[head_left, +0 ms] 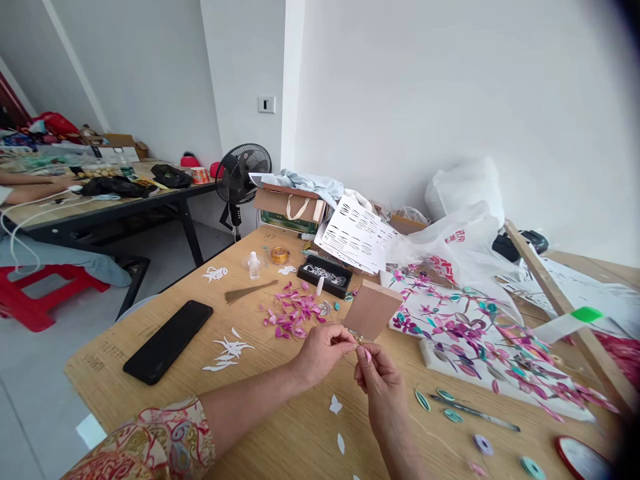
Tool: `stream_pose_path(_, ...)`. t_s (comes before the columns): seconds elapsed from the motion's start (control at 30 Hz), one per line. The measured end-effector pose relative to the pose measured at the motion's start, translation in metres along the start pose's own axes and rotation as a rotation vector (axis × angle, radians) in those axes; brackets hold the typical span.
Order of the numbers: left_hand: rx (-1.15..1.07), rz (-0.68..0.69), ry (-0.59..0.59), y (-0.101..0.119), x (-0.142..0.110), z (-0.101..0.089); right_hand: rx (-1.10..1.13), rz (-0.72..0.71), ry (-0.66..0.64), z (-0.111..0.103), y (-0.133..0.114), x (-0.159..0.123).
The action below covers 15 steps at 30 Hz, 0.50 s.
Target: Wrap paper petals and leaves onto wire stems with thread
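My left hand [323, 352] and my right hand [380, 381] meet above the wooden table [150, 413], fingers pinched together on a small pink paper piece [367, 355]. A brown card [373, 311] stands just behind the fingertips; I cannot tell whether either hand touches it. A pile of pink paper petals [293, 313] lies just beyond my left hand. To the right rests a white panel with pink and teal paper flowers [480, 340].
A black phone [169, 340] lies at the left, white paper cutouts [227, 352] beside it. A small glue bottle [254, 265], black tray [325, 275], tweezers [475, 413], paper coils [483, 443], plastic bags and a fan [243, 177] sit around. Another person's arm [30, 193] rests on the far table.
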<state>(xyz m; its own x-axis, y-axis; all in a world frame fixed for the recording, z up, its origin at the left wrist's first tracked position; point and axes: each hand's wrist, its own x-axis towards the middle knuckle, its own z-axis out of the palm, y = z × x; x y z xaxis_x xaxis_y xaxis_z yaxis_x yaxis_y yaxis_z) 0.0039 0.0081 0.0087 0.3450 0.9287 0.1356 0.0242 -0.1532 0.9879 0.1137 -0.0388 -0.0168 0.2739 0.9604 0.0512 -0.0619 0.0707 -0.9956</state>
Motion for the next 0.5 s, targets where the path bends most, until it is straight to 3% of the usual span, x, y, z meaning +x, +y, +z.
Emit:
stream_pose_path(0.3, -0.024, -0.068, -0.112, -0.003, -0.004, -0.006, 0.083, 0.028, 0.02, -0.006, 0.003, 0.001)
stream_pose_path(0.5, 0.236, -0.008, -0.172, -0.004, -0.004, -0.017, 0.039, 0.01, 0.048, -0.01, 0.002, 0.003)
